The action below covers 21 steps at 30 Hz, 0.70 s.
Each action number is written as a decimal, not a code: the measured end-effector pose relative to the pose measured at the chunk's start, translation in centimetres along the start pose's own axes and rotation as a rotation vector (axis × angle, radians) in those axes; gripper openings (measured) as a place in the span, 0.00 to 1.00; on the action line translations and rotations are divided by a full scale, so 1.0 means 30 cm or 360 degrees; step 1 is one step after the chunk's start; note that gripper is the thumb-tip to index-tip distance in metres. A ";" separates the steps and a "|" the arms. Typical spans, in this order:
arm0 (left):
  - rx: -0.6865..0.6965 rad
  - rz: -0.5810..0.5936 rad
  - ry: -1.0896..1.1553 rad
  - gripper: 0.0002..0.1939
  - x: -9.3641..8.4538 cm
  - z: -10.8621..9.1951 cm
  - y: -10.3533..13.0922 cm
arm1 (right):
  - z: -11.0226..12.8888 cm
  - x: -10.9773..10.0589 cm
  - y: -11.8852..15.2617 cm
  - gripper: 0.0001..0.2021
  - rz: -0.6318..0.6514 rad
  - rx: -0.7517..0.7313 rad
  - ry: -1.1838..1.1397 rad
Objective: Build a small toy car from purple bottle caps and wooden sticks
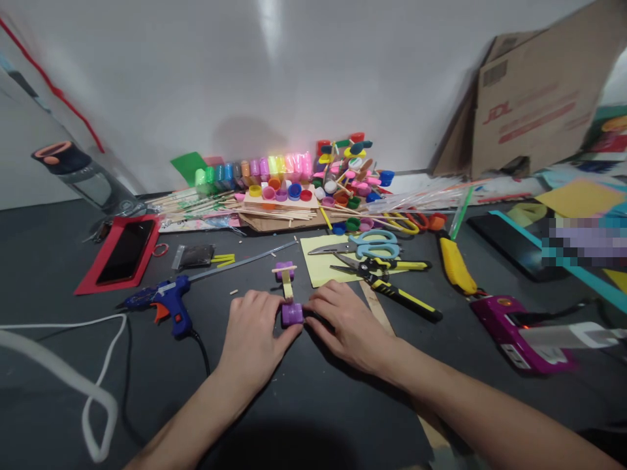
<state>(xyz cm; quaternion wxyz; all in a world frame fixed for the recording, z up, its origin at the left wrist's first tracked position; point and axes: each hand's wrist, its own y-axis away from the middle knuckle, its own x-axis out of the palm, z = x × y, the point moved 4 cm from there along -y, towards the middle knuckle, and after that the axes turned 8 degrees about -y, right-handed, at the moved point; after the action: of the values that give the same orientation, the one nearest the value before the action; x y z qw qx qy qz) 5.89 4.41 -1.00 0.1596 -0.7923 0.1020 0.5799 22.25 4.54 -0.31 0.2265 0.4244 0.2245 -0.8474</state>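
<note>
A small craft-stick car [287, 287] stands on the dark mat, with purple parts like bottle-cap wheels at its near and far ends and a thin stick across the far end. My left hand [255, 329] is closed at the near purple part [292, 314], its thumb along the lower edge and its fingers on the left side. From the right, my right hand [343, 323] pinches at the same part with thumb and forefinger. The fingertips partly hide where they meet it.
A blue glue gun [171, 303] lies left, near a phone [127, 248] on red paper. Blue scissors [367, 245] and yellow-black pliers [386, 277] lie beyond my right hand, with a yellow cutter [456, 264] farther right. Coloured caps and sticks line the wall.
</note>
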 end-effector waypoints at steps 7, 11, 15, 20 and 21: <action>0.0008 -0.0014 0.0235 0.23 0.012 0.023 0.002 | -0.007 -0.011 0.003 0.08 -0.0012 0.0029 0.0002; 0.0065 0.0034 0.0353 0.22 0.031 0.025 -0.015 | -0.014 0.000 0.008 0.10 0.0020 0.0012 -0.0028; 0.0088 0.0069 0.0426 0.20 0.037 0.029 -0.032 | -0.025 0.009 0.008 0.12 0.0030 0.0010 -0.0042; 0.0113 0.0134 0.0463 0.19 0.039 0.035 -0.045 | -0.032 0.012 0.003 0.11 0.0026 0.0025 -0.0040; 0.0118 0.0147 0.0467 0.19 0.040 0.035 -0.047 | -0.032 0.012 0.002 0.10 0.0025 0.0027 -0.0039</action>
<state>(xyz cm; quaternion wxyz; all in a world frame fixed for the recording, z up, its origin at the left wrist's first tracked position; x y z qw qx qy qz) 5.82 6.12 -2.24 0.1454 -0.8565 0.1819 0.4606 22.68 4.96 -1.14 0.2323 0.4175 0.2112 -0.8527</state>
